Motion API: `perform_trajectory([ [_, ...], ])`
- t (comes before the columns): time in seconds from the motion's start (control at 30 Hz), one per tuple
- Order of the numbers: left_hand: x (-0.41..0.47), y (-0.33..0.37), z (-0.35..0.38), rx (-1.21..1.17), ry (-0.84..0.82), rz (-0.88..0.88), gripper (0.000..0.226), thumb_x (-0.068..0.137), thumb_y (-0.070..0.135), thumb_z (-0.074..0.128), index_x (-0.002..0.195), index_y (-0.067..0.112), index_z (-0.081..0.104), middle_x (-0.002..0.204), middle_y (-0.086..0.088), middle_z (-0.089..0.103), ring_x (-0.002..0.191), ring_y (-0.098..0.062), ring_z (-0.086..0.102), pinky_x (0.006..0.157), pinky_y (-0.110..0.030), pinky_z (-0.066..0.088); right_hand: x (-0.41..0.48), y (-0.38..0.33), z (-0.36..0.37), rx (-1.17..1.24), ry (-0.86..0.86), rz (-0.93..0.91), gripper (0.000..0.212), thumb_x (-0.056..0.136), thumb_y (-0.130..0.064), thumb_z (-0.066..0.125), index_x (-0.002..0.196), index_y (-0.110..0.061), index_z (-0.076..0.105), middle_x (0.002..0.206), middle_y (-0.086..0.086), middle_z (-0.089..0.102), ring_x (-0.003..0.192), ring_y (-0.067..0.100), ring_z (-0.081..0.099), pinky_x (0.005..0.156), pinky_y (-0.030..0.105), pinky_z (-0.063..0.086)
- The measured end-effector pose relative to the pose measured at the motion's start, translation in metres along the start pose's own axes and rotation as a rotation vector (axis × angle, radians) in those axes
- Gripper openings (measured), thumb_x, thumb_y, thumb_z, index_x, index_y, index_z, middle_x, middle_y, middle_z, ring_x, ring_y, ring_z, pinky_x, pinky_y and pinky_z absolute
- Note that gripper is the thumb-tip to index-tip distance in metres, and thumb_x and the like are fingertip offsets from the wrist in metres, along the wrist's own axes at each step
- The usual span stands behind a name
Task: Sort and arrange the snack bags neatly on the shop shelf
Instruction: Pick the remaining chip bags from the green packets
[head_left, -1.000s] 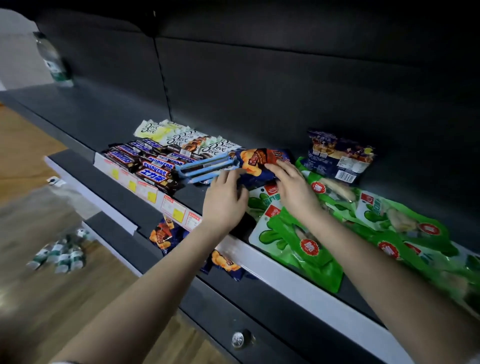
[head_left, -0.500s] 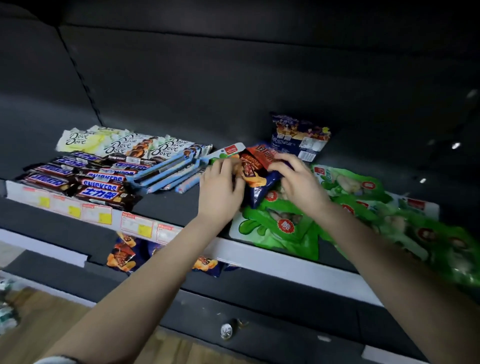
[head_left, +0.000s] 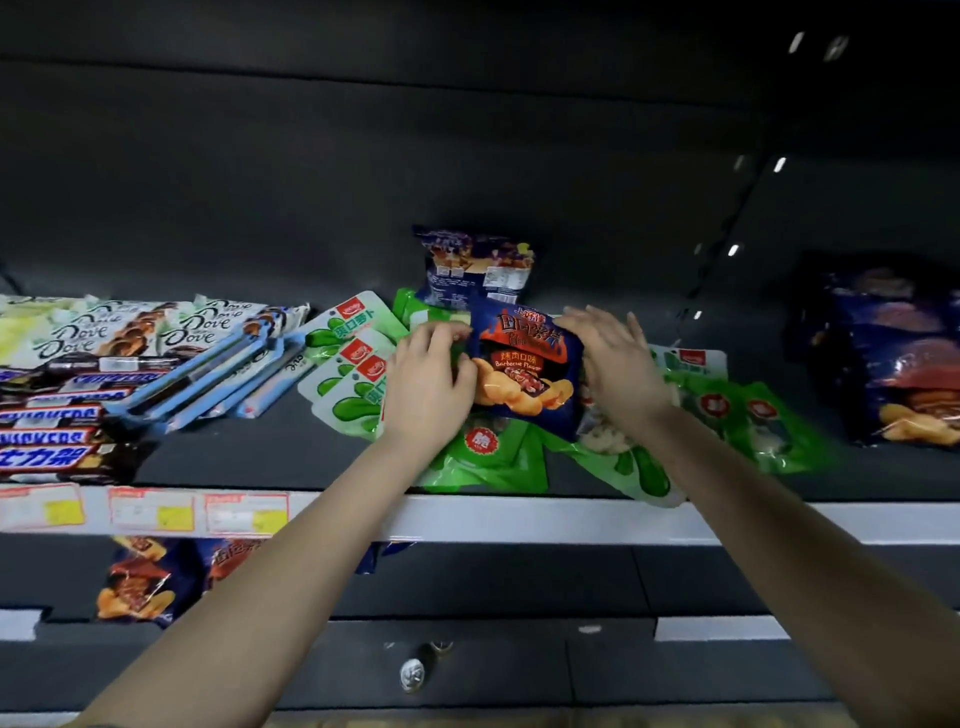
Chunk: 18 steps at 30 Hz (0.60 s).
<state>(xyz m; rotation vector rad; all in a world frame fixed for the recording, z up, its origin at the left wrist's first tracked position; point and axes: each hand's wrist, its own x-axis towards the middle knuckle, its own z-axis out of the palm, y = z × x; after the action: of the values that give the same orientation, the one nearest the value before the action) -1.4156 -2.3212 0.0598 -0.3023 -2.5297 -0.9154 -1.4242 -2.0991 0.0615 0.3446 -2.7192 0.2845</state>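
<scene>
A blue chip bag (head_left: 524, 374) is held between both hands at the middle of the shelf (head_left: 571, 519), resting over a heap of green bags (head_left: 488, 460). Its printed face is turned up toward the camera. Its top seam is pointed at the back wall and its bottom at the shelf's front edge, so the long axis is set front to back, with the near end leaned slightly right. The bag's left edge is pinched by the curled fingers and thumb of the left hand (head_left: 426, 384). Its right edge is pressed by the right hand (head_left: 615, 364), fingers straight and spread.

The bag has been turned since 0.5 s ago, when it was twisted between the hands with its print skewed. 1 s ago it was laid sideways beside the pale blue bars (head_left: 208, 382). Now the lettering can be read upright.

A second chip bag (head_left: 475, 267) is propped at the back wall just behind the held one. Pale green packs (head_left: 353, 379) are fanned just left of the left hand and partly covered by it. Further left, white chocolate bars (head_left: 130, 332) and brown bars (head_left: 52, 431) are stacked. A large dark bag (head_left: 904, 364) is seen well apart at the right. Price labels (head_left: 150, 512) are stuck on the shelf's front strip, and more chip bags (head_left: 140, 577) are lodged on the level below
</scene>
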Motion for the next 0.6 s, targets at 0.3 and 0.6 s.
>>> perform_trajectory([
  [0.3,-0.007,-0.005,0.022,-0.027,-0.055,-0.023,0.032,0.095,0.021,0.044,0.125,0.015,0.051,0.124,-0.008,0.056,0.113,-0.030,0.048,0.097,-0.042,0.037,-0.004,-0.016,-0.011,0.225,0.145,0.035,0.055,0.097,-0.033,0.039,0.147,-0.016,0.025,0.150,0.001,0.032,0.139,0.009,0.022,0.117,0.036,0.007],
  [0.6,-0.009,-0.005,0.023,0.004,-0.059,-0.025,0.030,0.095,0.023,0.042,0.124,0.016,0.051,0.121,-0.006,0.056,0.112,-0.027,0.048,0.097,-0.042,0.036,-0.007,-0.048,0.026,0.009,-0.046,0.026,0.100,0.078,-0.070,0.047,0.150,-0.012,0.011,0.156,0.009,0.015,0.142,0.028,0.013,0.116,0.042,0.004],
])
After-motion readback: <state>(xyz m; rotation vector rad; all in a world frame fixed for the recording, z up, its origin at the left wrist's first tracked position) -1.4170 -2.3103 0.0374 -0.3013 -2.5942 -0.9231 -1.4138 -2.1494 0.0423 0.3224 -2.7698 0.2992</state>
